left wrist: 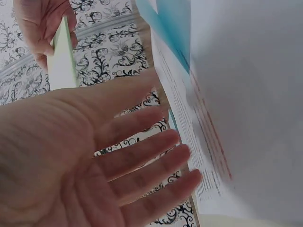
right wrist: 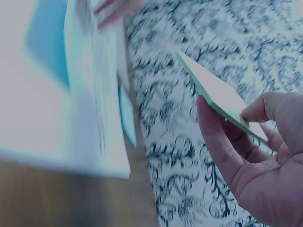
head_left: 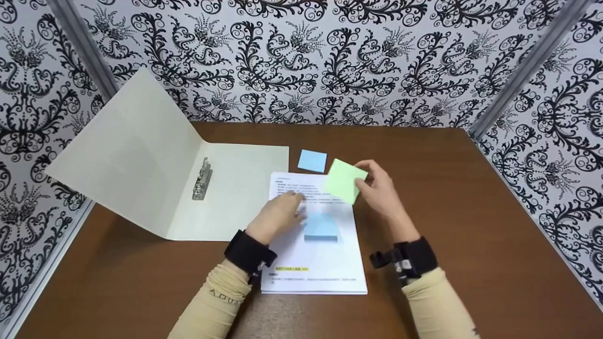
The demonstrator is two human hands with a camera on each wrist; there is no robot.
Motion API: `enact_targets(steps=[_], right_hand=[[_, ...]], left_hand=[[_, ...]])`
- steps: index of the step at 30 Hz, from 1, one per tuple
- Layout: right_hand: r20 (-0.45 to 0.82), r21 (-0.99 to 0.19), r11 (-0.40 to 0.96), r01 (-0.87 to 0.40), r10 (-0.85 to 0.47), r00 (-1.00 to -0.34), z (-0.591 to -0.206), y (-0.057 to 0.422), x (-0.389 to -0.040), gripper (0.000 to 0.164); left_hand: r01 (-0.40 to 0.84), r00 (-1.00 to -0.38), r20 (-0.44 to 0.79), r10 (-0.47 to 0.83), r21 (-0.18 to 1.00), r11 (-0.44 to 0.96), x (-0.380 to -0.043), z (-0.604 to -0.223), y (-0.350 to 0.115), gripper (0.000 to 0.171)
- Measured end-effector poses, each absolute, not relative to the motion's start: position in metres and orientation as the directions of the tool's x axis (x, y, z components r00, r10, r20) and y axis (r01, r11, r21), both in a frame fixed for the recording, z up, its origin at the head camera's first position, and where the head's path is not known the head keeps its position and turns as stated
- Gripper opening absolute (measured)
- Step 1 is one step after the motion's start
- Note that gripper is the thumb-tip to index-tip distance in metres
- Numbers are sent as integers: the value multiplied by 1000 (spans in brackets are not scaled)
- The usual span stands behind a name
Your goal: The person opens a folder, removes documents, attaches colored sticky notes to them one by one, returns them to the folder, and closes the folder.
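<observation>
My right hand [head_left: 378,190] pinches a light green sticky note pad [head_left: 345,182] by its right edge, thumb on one face and fingers behind, over the top right corner of a stack of printed paper [head_left: 313,256]. In the right wrist view the green pad [right wrist: 218,92] shows its thin edge. My left hand [head_left: 278,214] is over the left side of the stack; in the left wrist view its fingers [left wrist: 142,172] are straight and spread, holding nothing. A blue sticky note pad [head_left: 321,230] lies mid-stack, just right of the left fingertips.
An off-white file folder [head_left: 249,188] lies open on the left, cover [head_left: 132,155] raised, with a metal clip [head_left: 202,180] near its spine. Another blue sticky note pad [head_left: 312,160] rests on the brown table [head_left: 461,212] beyond the stack. Patterned walls [head_left: 301,61] enclose the back and sides.
</observation>
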State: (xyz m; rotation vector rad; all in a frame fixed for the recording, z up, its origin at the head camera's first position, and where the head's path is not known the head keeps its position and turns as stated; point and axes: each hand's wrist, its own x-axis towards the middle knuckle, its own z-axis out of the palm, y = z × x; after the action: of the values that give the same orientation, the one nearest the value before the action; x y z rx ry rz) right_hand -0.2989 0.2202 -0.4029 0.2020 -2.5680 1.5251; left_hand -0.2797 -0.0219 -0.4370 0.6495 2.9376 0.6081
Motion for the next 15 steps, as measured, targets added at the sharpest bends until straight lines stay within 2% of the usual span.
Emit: enact_targets(steps=[4, 8, 11, 15], right_hand=[[142, -948, 283, -144, -28, -990, -404, 204, -292, 19], [109, -981, 155, -117, -61, -992, -403, 193, -286, 15], [91, -983, 150, -106, -102, -991, -404, 189, -284, 14], [77, -965, 238, -112, -150, -986, -407, 189, -285, 13]], left_hand=[[385, -907, 93, 410, 574, 723, -283, -432, -15, 52], [374, -904, 161, 395, 746, 552, -283, -428, -11, 47], [354, -912, 200, 359, 826, 440, -283, -425, -11, 41], [340, -928, 239, 287, 857, 387, -285, -422, -13, 33]])
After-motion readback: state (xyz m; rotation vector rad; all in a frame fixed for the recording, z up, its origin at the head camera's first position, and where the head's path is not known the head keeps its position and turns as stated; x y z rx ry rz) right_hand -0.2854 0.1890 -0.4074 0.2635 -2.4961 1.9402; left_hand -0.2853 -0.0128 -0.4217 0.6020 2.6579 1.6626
